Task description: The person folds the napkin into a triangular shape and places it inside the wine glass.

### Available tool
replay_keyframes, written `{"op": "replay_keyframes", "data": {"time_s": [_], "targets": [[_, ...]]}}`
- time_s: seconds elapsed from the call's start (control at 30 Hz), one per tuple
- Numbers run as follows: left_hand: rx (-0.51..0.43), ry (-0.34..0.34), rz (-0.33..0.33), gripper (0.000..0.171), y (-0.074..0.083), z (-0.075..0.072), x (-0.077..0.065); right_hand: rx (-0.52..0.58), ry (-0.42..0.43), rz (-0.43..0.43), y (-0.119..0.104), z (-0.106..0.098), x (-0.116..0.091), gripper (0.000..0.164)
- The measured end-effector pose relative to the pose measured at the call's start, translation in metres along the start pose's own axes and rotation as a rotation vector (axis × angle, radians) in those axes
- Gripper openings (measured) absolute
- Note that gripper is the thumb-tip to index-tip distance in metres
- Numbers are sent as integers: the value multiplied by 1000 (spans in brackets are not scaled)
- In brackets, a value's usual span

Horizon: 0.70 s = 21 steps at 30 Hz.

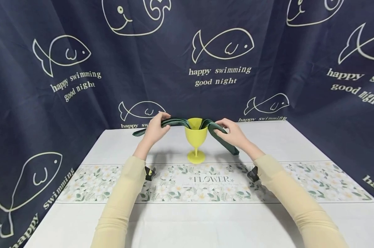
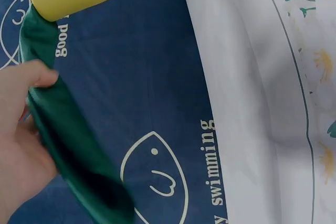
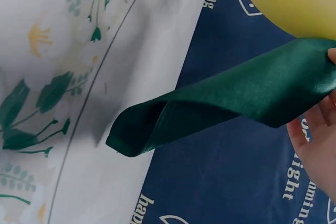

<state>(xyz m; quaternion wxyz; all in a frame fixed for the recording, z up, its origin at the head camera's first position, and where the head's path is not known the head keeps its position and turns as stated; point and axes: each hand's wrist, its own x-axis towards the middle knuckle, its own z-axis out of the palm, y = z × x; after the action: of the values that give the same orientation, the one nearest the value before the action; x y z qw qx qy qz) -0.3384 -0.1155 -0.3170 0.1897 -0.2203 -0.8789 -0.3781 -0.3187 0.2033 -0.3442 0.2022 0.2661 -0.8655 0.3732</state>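
A yellow goblet (image 1: pixel 195 137) stands upright on the table, between both hands. A dark green satin-like cloth napkin (image 1: pixel 223 140) is tucked into its bowl, and a long folded end hangs out over the rim on either side. My left hand (image 1: pixel 156 130) grips the left end between thumb and fingers; beyond that hand the cloth droops down, its fold showing in the left wrist view (image 2: pixel 79 135). On the other side, my right hand (image 1: pixel 234 133) pinches the right end close to the rim. That end hangs as a loose rolled tube (image 3: pixel 220 98). The napkin's middle is hidden inside the bowl.
A white tablecloth (image 1: pixel 187 224) covers the table, with a printed floral band (image 1: pixel 106 182) across it reading FLOWER. Dark blue curtains (image 1: pixel 174 69) with fish drawings hang behind and at both sides, close to the table's back edge.
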Motion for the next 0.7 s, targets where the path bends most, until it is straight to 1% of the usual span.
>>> {"op": "replay_keyframes", "data": {"time_s": [0.07,0.17,0.23,0.3,0.37,0.47,0.6,0.7], "targets": [[7,92,10,29,0,-2,0,-9,31,-6,2,0,-1,19],[5,220,15,21,-1,-3,1,-29,83,-21,3,2,-1,16],[4,276,4,18,-2,-3,1,-49,123,-36,4,3,-1,16],[5,303,-23,18,-3,-3,0,-71,156,-54,3,3,0,16],[7,299,-55,19,-5,-2,-2,-86,167,-66,3,4,0,16],[13,260,-84,21,-7,-3,-5,-79,136,-65,0,4,0,18],[0,181,-92,21,-13,-3,-8,-76,86,-54,-1,3,-1,20],[-3,103,-97,21,-17,-5,-11,-81,71,-63,0,2,-2,22]]}}
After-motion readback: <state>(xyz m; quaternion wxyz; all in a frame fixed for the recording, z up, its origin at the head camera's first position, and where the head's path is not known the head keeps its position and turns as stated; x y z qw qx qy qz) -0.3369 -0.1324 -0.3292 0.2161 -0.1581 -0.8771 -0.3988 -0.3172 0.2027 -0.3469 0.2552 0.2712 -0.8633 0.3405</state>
